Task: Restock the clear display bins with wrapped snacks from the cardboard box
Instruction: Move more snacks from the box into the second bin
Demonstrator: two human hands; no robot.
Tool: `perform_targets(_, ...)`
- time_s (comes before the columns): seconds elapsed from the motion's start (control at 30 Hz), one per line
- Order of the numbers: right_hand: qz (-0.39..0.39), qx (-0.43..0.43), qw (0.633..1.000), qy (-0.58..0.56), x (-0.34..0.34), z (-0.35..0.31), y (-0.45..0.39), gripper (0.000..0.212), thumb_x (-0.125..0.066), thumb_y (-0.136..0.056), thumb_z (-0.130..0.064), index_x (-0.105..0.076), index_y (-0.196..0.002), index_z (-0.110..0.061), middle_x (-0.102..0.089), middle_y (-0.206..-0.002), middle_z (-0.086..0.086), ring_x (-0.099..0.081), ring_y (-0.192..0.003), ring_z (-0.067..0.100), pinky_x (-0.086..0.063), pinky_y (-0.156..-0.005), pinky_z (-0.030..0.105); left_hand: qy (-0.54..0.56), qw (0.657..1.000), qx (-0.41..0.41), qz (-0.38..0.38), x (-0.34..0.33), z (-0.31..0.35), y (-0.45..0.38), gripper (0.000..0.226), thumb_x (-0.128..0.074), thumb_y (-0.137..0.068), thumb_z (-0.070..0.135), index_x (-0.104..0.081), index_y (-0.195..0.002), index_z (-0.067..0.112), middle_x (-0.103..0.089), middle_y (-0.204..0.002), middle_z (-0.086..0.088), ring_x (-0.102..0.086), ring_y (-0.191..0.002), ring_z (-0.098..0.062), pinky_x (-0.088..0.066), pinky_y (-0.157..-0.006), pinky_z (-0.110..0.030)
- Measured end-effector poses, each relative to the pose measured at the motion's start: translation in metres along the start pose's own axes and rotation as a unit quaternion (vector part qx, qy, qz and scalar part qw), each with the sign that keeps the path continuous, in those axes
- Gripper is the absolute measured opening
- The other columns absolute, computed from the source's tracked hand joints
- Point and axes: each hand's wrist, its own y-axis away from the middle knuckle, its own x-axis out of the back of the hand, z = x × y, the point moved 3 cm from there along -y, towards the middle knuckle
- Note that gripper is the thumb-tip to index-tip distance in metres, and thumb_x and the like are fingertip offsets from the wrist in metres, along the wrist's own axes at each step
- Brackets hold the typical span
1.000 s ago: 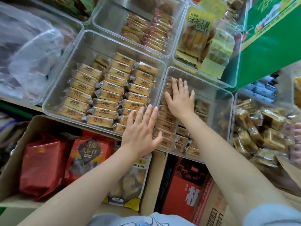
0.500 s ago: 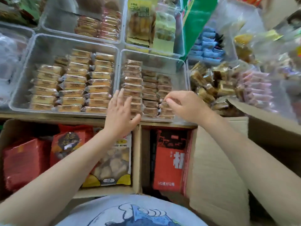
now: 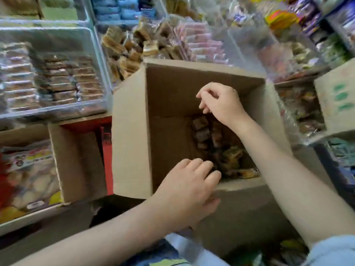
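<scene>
Shop shelving, cardboard box (image 3: 132, 131) open, nearly empty

Red carton (image 3: 106, 143) lower left; green-printed carton (image 3: 336, 98) right

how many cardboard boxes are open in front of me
2 for sure: the big cardboard box in the centre, under both hands, and a smaller box to its left holding bagged goods. Others may be out of view.
</scene>
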Motion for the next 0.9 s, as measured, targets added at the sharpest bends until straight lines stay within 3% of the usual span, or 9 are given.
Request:
perform_targets(0.1,-0.180,-0.025,0.974,0.133,0.000,0.065,0.009,0.014,-0.054,-0.100,-0.029,-0.067,-0.098,-0.023,-0.066,-0.087,-0.011,-0.064,-0.081,0.011,-0.049,-0.074,0.027,-0.044,0.995,0.066,-0.067,-0.035,0.019,-0.032,0.062,-0.043,-0.087,0.062,-0.061,-0.125,0.015,-0.066,-0.112,-0.006,-0.064,-0.098,-0.026,-0.055,-0.078,-0.041)
perform_targets(0.2,-0.326,-0.033,0.903,0.276,0.001,0.118,0.022,0.019,-0.060,-0.095,-0.029,-0.067,-0.109,-0.019,-0.067,-0.109,0.001,-0.063,-0.100,0.024,-0.043,-0.075,0.027,-0.092,0.981,0.127,-0.110,-0.053,0.029,-0.053,0.071,-0.044,-0.087,0.073,-0.056,-0.128,0.017,-0.064,-0.112,-0.002,-0.061,-0.099,-0.024,-0.052,-0.079,-0.040)
perform_targets(0.27,-0.402,-0.044,0.839,0.363,0.002,0.148,0.031,0.028,-0.067,-0.088,-0.029,-0.067,-0.114,-0.016,-0.068,-0.115,0.007,-0.064,-0.102,0.028,-0.045,-0.075,0.027,-0.114,0.974,0.155,-0.125,-0.058,0.031,-0.059,0.074,-0.042,-0.086,0.078,-0.054,-0.131,0.019,-0.063,-0.115,-0.001,-0.060,-0.101,-0.022,-0.051,-0.082,-0.039)
perform_targets(0.37,-0.493,-0.069,0.738,0.455,-0.001,0.190,0.044,0.063,-0.077,-0.083,-0.036,-0.055,-0.138,-0.015,-0.060,-0.132,0.008,-0.061,-0.112,0.027,-0.053,-0.092,0.034,-0.102,0.969,0.181,-0.132,-0.059,0.030,-0.060,0.080,-0.040,-0.085,0.082,-0.047,-0.140,0.023,-0.060,-0.123,0.002,-0.057,-0.108,-0.019,-0.051,-0.088,-0.037)
perform_targets(0.43,-0.498,-0.045,0.716,0.487,-0.007,0.206,0.047,0.065,-0.076,-0.085,-0.027,-0.050,-0.143,-0.015,-0.056,-0.137,0.008,-0.060,-0.116,0.026,-0.052,-0.096,0.036,-0.069,0.968,0.199,-0.139,-0.061,0.033,-0.056,0.083,-0.042,-0.084,0.082,-0.040,-0.146,0.026,-0.057,-0.132,0.004,-0.054,-0.117,-0.017,-0.049,-0.095,-0.036)
perform_targets(0.6,-0.490,0.004,0.717,0.496,-0.019,0.207,0.059,0.070,-0.064,-0.092,-0.011,-0.032,-0.154,-0.021,-0.041,-0.149,0.012,-0.049,-0.130,0.030,-0.049,-0.101,0.036,-0.056,0.968,0.210,-0.126,-0.061,0.042,-0.059,0.083,-0.048,-0.086,0.078,-0.035,-0.151,0.028,-0.051,-0.141,0.005,-0.048,-0.125,-0.016,-0.047,-0.101,-0.034)
perform_targets(0.67,-0.473,0.015,0.731,0.492,-0.022,0.210,0.060,0.064,-0.065,-0.091,-0.018,-0.041,-0.150,-0.021,-0.048,-0.145,0.010,-0.053,-0.126,0.028,-0.051,-0.098,0.036,-0.052,0.970,0.207,-0.116,-0.059,0.045,-0.061,0.083,-0.050,-0.087,0.076,-0.034,-0.153,0.028,-0.048,-0.145,0.006,-0.046,-0.128,-0.015,-0.046,-0.102,-0.031)
perform_targets(0.8,-0.448,-0.067,0.843,0.290,-0.001,0.199,0.050,0.032,-0.068,-0.088,-0.035,-0.064,-0.116,-0.019,-0.068,-0.108,0.004,-0.066,-0.091,0.019,-0.054,-0.081,0.031,-0.060,0.976,0.184,-0.103,-0.060,0.050,-0.065,0.082,-0.048,-0.088,0.075,-0.030,-0.154,0.030,-0.044,-0.148,0.007,-0.040,-0.132,-0.014,-0.041,-0.105,-0.030)
perform_targets(0.9,-0.416,-0.080,0.902,0.081,0.011,0.173,0.042,0.030,-0.064,-0.091,-0.038,-0.062,-0.116,-0.021,-0.070,-0.108,-0.001,-0.068,-0.093,0.012,-0.056,-0.079,0.028,-0.078,0.974,0.180,-0.113,-0.058,0.045,-0.064,0.081,-0.046,-0.089,0.076,-0.030,-0.154,0.031,-0.042,-0.152,0.008,-0.038,-0.137,-0.013,-0.038,-0.108,-0.030)
